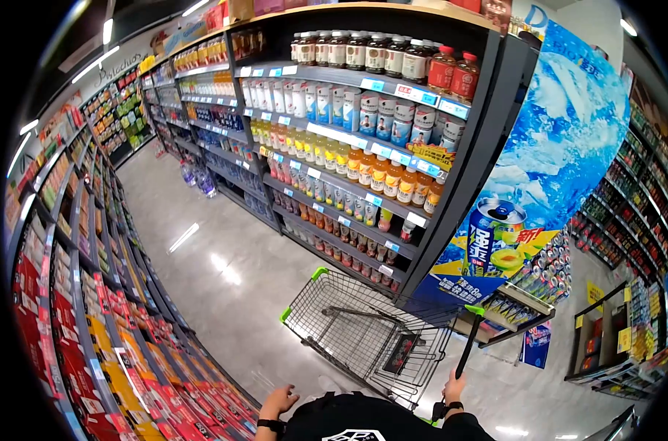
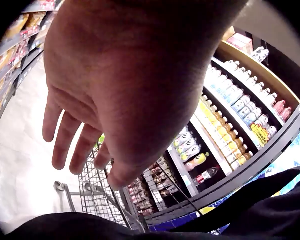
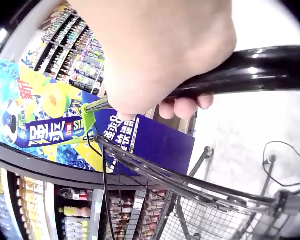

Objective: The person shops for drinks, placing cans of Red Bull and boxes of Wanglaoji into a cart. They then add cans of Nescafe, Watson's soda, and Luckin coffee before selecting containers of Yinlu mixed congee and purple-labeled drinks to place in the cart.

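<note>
Shopping cart (image 1: 363,334) sits dead centre of the aisle floor, wire basket with green corner caps, its nose angled toward the drink shelves (image 1: 348,147). Taking the cart as the landmark and moving left to right: far to its left, racks of red and yellow packets (image 1: 128,353) curve along the aisle. At the cart's near left corner the left hand (image 1: 277,403) hangs free of it, fingers (image 2: 65,142) straight and relaxed, holding nothing, clear of the wire. Beyond the cart, rows of bottled teas and juices fill the shelves. At the cart's near right, the right hand (image 1: 453,387) is wrapped around the black push handle (image 3: 250,70), fingers (image 3: 182,106) curled under the bar and clenched on it. Further right of the cart stands a blue end display (image 1: 539,191) with a big can printed on it, canned drinks stacked at its foot.

One hand on the bar means the cart will want to pivot, I'd say; steady steering calls for an even push along the handle, keeping the basket's nose off the shelf edge and wide of that end display.
</note>
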{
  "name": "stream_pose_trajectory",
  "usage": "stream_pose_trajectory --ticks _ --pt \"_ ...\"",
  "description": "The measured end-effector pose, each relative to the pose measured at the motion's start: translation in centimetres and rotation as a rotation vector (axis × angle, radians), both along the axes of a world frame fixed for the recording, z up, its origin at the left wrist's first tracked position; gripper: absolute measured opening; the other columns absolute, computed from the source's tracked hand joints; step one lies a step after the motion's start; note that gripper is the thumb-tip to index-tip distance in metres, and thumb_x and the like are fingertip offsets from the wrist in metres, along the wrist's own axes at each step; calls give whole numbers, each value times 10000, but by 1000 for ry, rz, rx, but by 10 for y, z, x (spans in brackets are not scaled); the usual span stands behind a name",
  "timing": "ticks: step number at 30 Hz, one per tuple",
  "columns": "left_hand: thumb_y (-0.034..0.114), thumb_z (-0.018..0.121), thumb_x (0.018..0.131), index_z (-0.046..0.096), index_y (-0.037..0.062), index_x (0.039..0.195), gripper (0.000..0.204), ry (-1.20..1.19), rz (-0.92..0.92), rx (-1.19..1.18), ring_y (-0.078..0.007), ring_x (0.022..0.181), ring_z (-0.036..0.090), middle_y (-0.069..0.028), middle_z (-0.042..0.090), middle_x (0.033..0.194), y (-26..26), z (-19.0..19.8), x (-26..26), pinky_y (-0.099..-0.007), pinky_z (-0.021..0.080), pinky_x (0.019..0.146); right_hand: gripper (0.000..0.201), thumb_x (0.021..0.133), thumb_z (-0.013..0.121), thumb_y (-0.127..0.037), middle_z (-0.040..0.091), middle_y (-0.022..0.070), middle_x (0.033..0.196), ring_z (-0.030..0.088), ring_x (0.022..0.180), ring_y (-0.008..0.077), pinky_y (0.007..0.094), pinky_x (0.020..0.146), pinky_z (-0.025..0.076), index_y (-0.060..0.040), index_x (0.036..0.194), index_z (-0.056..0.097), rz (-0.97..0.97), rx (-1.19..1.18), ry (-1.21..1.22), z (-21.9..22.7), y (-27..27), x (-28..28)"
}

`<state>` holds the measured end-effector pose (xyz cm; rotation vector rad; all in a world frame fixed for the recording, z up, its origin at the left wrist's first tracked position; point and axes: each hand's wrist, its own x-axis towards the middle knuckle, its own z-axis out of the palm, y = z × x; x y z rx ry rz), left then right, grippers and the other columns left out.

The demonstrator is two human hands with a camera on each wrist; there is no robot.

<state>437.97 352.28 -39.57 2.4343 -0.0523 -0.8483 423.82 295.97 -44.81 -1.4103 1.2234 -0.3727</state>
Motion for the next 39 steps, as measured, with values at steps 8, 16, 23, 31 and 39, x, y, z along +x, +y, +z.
stream_pose_trajectory --ticks 8,16,23,31,39 --pt "248 657 942 696 143 1270 346 249 -224 -421 -203 901 707 -70 757 1047 -57 65 10 -332 556 841 318 1026 601 -348 500 62 590 491 400 193 362 333 387 -57 993 478 -47 -52 75 -2 14 -7" --pt "110 638 894 725 153 1218 338 80 -418 -539 -190 819 680 -87 748 959 -63 72 17 -331 548 798 318 1039 563 -363 558 110 617 477 341 207 348 311 362 -54 1069 493 10 67 -84 -6 -2 -6" --pt "204 671 897 735 144 1090 212 -210 -238 -296 -315 808 707 -129 743 908 -74 101 9 -409 554 731 345 1034 574 -378 585 109 658 460 327 190 332 313 346 -39 1061 513 40 34 -120 -8 -12 6" --pt "316 704 898 675 125 1155 322 -277 -201 128 -358 827 709 -121 736 848 -45 92 -7 -468 551 705 298 1003 642 -327 526 56 605 457 355 178 340 325 360 -49 970 542 17 38 -130 -12 -40 36" --pt "390 670 926 628 178 1310 441 -76 -334 96 -359 1011 704 -137 754 1052 -29 84 -11 -468 562 859 328 989 664 -361 483 29 570 494 406 151 336 355 403 -58 924 557 -31 -153 -102 -12 -25 33"
